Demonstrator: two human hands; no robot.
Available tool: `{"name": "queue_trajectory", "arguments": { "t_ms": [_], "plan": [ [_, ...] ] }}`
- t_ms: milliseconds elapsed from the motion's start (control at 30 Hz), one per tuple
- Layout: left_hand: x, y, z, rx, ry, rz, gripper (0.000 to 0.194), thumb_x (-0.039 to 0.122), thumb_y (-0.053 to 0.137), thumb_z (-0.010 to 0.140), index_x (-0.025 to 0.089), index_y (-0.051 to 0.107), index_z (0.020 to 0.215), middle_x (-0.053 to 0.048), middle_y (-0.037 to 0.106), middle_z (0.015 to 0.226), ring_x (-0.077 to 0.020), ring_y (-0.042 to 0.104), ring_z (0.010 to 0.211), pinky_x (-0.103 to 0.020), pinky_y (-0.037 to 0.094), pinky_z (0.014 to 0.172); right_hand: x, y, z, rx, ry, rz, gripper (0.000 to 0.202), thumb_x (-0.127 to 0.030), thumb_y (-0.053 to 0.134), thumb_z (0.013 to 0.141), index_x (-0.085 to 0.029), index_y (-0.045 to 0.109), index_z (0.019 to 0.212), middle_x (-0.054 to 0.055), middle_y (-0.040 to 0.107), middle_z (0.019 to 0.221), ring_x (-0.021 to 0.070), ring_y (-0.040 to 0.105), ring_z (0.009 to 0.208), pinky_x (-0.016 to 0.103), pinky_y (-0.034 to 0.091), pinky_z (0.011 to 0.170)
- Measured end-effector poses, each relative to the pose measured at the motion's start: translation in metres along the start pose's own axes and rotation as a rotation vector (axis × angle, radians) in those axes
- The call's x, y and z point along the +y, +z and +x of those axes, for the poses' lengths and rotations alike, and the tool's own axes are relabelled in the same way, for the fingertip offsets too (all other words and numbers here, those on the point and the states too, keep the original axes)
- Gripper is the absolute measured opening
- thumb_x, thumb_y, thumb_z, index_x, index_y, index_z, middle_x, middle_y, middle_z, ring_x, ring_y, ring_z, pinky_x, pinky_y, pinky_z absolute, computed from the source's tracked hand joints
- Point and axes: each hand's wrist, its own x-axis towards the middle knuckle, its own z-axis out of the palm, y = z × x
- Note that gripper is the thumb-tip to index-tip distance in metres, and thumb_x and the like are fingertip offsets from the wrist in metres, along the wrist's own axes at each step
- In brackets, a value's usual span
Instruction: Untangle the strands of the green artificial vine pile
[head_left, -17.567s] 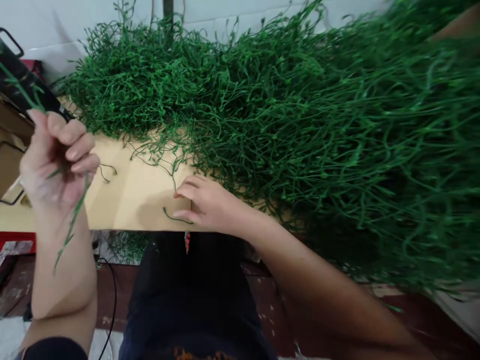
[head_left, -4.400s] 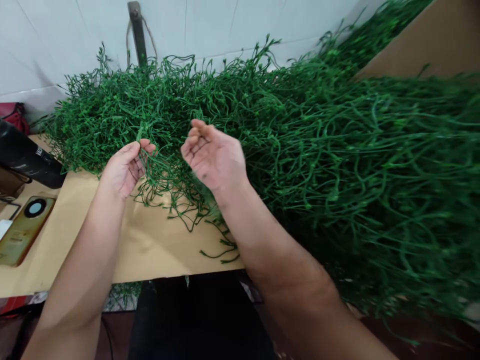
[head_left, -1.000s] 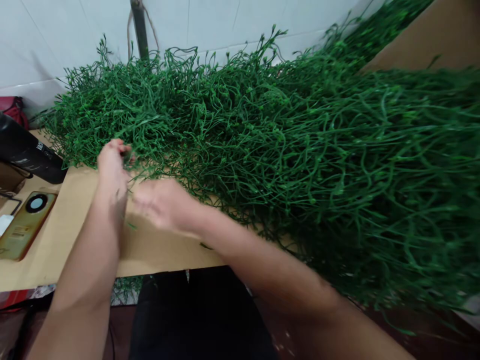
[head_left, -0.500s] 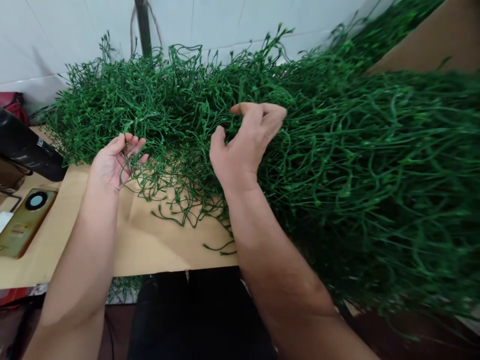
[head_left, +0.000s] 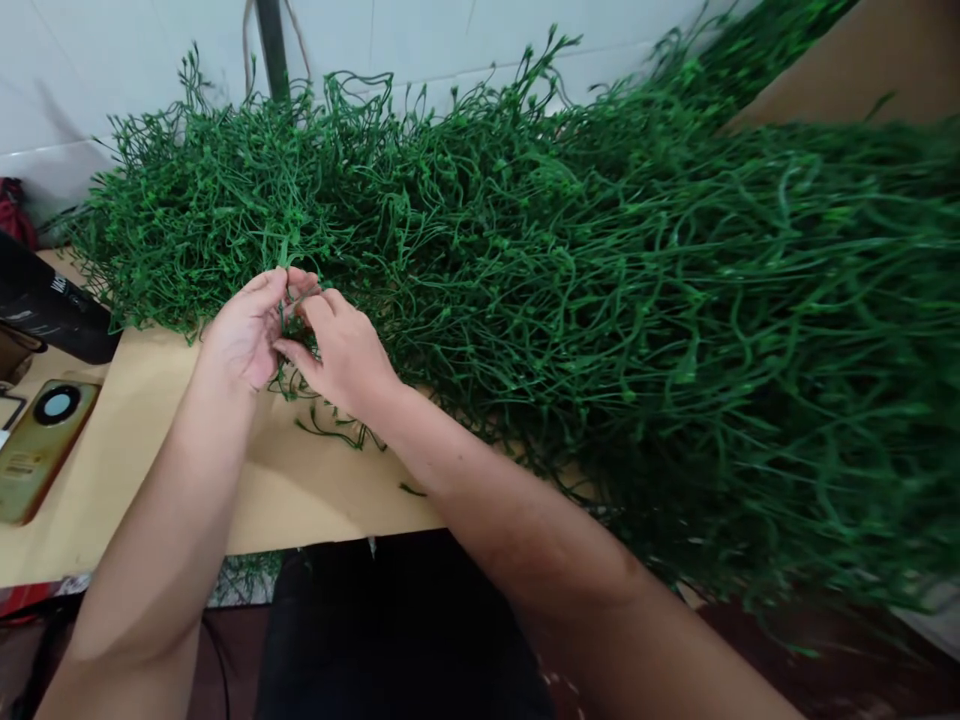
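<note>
A long heap of green artificial plant stems point(head_left: 600, 290), thin and wavy with small budded tips, stretches across the view. At its front left edge, my left hand point(head_left: 251, 325) pinches a green plant stem point(head_left: 285, 315) between thumb and fingers, palm turned up. My right hand point(head_left: 341, 345) meets it from the right, thumb and fingers closed on the lower part of the same piece. Just how the fingertips sit on it is partly hidden. Loose stems point(head_left: 337, 430) lie on the cardboard below my hands.
Tan cardboard point(head_left: 300, 500) covers the work surface. On the left lie a phone point(head_left: 49, 450) and a black bottle point(head_left: 56, 300), with a red bag point(head_left: 15, 212) behind. A cardboard flap point(head_left: 862, 70) rises at the back right. White tiled wall point(head_left: 420, 40) stands behind the heap.
My right hand has moved left from over the heap to my left hand and closed on the stem there. My left hand has curled in slightly. The view has shifted a little.
</note>
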Motion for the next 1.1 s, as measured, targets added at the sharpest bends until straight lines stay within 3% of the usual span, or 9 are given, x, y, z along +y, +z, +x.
{"name": "queue_trajectory", "arguments": {
  "t_ms": [167,267,333,400,533,667,933,1100],
  "plan": [
    [-0.005,-0.003,0.004,-0.012,0.057,0.011,0.018,0.017,0.05,0.085,0.014,0.055,0.068,-0.005,0.066,0.079,-0.015,0.065,0.095,-0.026,0.051,0.085,0.006,0.0,0.001,0.012,0.09,0.072,0.01,-0.02,0.049,0.082,-0.015,0.049,0.091,0.008,0.053,0.094,0.0162,0.05,0.081,0.033,0.044,0.074],
    [-0.008,-0.004,0.006,-0.022,0.1,0.019,0.015,0.02,0.054,0.084,0.015,0.056,0.07,-0.004,0.066,0.082,-0.0168,0.063,0.101,-0.03,0.049,0.092,0.005,0.002,0.001,0.055,0.118,0.096,0.019,-0.034,0.052,0.083,-0.016,0.047,0.089,0.007,0.053,0.091,0.016,0.049,0.078,0.032,0.043,0.07],
    [-0.009,-0.003,0.006,-0.036,0.115,0.023,0.014,0.021,0.055,0.083,0.015,0.057,0.071,-0.004,0.066,0.083,-0.0174,0.063,0.103,-0.032,0.048,0.096,0.004,0.002,0.0,0.033,0.124,0.107,0.031,-0.047,0.053,0.08,-0.017,0.047,0.086,0.006,0.053,0.087,0.0162,0.048,0.076,0.032,0.042,0.068],
    [-0.009,-0.002,0.005,-0.048,0.109,0.026,0.013,0.021,0.055,0.083,0.015,0.057,0.072,-0.004,0.066,0.083,-0.0178,0.062,0.104,-0.034,0.047,0.098,0.004,0.001,0.0,-0.021,0.125,0.102,0.033,-0.049,0.053,0.08,-0.017,0.048,0.082,0.005,0.052,0.081,0.016,0.047,0.073,0.031,0.041,0.067],
    [-0.007,-0.002,0.004,-0.05,0.12,-0.001,0.013,0.02,0.056,0.083,0.015,0.055,0.071,-0.004,0.065,0.079,-0.0175,0.063,0.103,-0.035,0.048,0.098,0.006,-0.002,0.002,-0.07,0.097,0.107,0.018,-0.031,0.05,0.084,-0.018,0.046,0.073,0.003,0.05,0.074,0.0148,0.045,0.071,0.029,0.037,0.065],
    [-0.004,-0.005,0.005,-0.025,0.154,-0.037,0.015,0.018,0.053,0.085,0.016,0.054,0.07,-0.001,0.062,0.07,-0.0142,0.065,0.095,-0.031,0.049,0.096,0.009,-0.005,0.003,-0.034,0.035,0.169,0.022,-0.021,0.045,0.086,-0.02,0.039,0.066,0.001,0.045,0.069,0.014,0.044,0.072,0.027,0.035,0.068],
    [-0.003,-0.013,0.014,0.103,0.131,-0.034,0.017,0.024,0.055,0.085,0.019,0.054,0.069,0.004,0.049,0.051,-0.0107,0.066,0.072,-0.021,0.053,0.075,0.007,-0.004,-0.003,0.089,0.077,0.138,0.025,-0.028,0.032,0.093,-0.02,0.039,0.07,0.001,0.046,0.073,0.0134,0.041,0.069,0.027,0.033,0.065],
    [-0.005,-0.016,0.021,0.154,0.168,-0.108,0.021,0.014,0.05,0.085,0.018,0.051,0.065,0.007,0.038,0.042,-0.0053,0.053,0.045,-0.015,0.047,0.053,-0.006,-0.005,-0.008,-0.029,0.022,0.005,0.03,-0.03,0.027,0.094,-0.018,0.048,0.077,0.002,0.052,0.076,0.0121,0.043,0.067,0.026,0.03,0.061]
  ]
}}
